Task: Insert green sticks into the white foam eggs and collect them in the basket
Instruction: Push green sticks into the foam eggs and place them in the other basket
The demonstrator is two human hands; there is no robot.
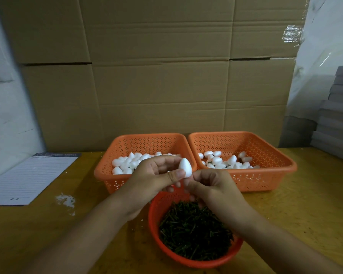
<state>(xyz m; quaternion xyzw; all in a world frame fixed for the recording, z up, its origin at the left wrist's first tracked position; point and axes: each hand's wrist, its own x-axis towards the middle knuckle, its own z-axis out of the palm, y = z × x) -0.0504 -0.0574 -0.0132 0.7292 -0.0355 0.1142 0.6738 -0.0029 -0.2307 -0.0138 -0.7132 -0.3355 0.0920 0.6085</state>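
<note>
On the counter, the left basket holds plain eggs, and in front of it the left hand pinches one egg between thumb and fingers. The pinch sits on the lower, broad part, leaving the top bare. That egg stands nearly upright, long axis vertical, narrow tip up and tilted slightly left, broad end down toward the right hand.

Being foam, it should be very light and easily dented, with a faintly grainy skin that will not slip. A soft hold at the widest girth suits it; squeezing harder would likely leave marks.

The right hand has its fingers curled just under the egg; whether they hold a stick is hidden. Below the hands the bowl is full of sticks, thin and probably stiff. The right basket, far right, holds eggs with green showing among them.
</note>
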